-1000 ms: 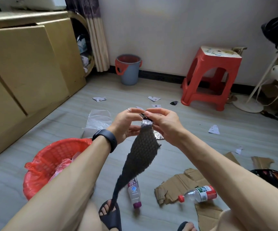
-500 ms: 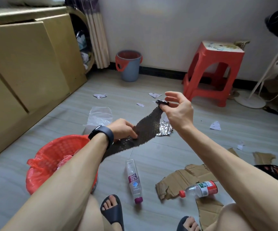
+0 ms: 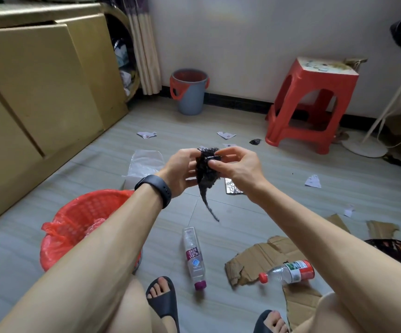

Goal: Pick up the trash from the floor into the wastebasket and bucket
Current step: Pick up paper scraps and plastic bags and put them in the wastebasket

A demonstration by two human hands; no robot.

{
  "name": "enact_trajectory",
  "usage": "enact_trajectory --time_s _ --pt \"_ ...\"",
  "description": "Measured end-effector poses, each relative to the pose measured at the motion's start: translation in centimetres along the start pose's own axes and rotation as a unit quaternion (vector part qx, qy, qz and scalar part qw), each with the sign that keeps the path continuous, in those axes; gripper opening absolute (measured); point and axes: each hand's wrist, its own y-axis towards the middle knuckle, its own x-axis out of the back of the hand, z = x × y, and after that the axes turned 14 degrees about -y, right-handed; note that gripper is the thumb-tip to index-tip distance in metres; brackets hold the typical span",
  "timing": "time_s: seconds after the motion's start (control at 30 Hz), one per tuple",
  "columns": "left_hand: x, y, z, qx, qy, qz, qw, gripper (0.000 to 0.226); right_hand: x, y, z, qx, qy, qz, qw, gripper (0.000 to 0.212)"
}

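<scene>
Wastebasket half behind left forearm, dark wrapper cut by right edge

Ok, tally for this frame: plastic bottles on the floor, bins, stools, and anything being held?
Plastic bottles: 2, the soda bottle and the red-label bottle.
Bins: 2, the red wastebasket and the grey bucket.
Stools: 1, the red stool.
Held: 1, the dark mesh scrap.
Total: 6.

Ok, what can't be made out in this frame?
Head view only:
- Grey plastic bucket with red handle: contents hidden by its own wall, far off.
- Red mesh wastebasket: contents mostly behind the left forearm.
- Dark netted scrap: top covered by fingers of left hand and right hand.
- Dark printed bag: cut off by the right arm and edge.
</scene>
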Motion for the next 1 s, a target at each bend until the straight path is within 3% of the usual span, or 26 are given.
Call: enact_trajectory --time_s 0.1,0.27,0.4,0.53,0.63,0.7,0.77,0.8,0.87,1.0 --pt "1.4 -0.4 -0.4 0.004 0.004 0.026 1.0 0.021 -0.4 0.0 -0.3 0.001 -0.014 0.003 1.0 0.026" --pt "3.8 -1.0 -1.1 0.021 0.038 0.088 0.995 0.029 -1.9 0.2 -0.1 -0.004 0.011 0.02 1.0 0.021" --pt "5.4 -0.8 -1.6 -0.037 0.056 0.004 0.998 0.038 -4.0 0.3 0.6 -0.008 0.031 0.05 0.998 0.016" --pt "10.3 -1.0 -1.4 -0.087 0.049 -0.095 0.99 0.028 -7.1 0.8 1.0 -0.011 -0.035 0.169 0.985 0.022" --pt "17.4 -1.9 0.0 -0.111 0.138 -0.222 0.959 0.034 -10.3 1.1 0.0 0.031 -0.244 0.26 0.934 0.028" --pt "21.5 -3.2 1.5 -0.121 0.292 -0.302 0.899 0.037 -12.1 0.8 -1.5 0.085 -0.404 0.296 0.861 0.033" --pt "25.0 -4.2 3.6 -0.138 0.426 -0.335 0.829 0.036 -15.4 0.4 -3.4 0.136 -0.486 0.334 0.796 0.045" --pt "26.2 -4.2 5.1 -0.145 0.451 -0.329 0.817 0.035 -16.8 0.2 -4.4 0.147 -0.496 0.34 0.785 0.051" --pt "28.0 -3.4 8.1 -0.132 0.486 -0.288 0.814 0.034 -20.0 0.0 -6.2 0.151 -0.48 0.332 0.798 0.062" --pt "30.4 0.8 15.5 0.016 0.612 -0.064 0.788 0.04 -24.9 -0.4 -9.1 0.149 -0.47 0.257 0.831 0.081"
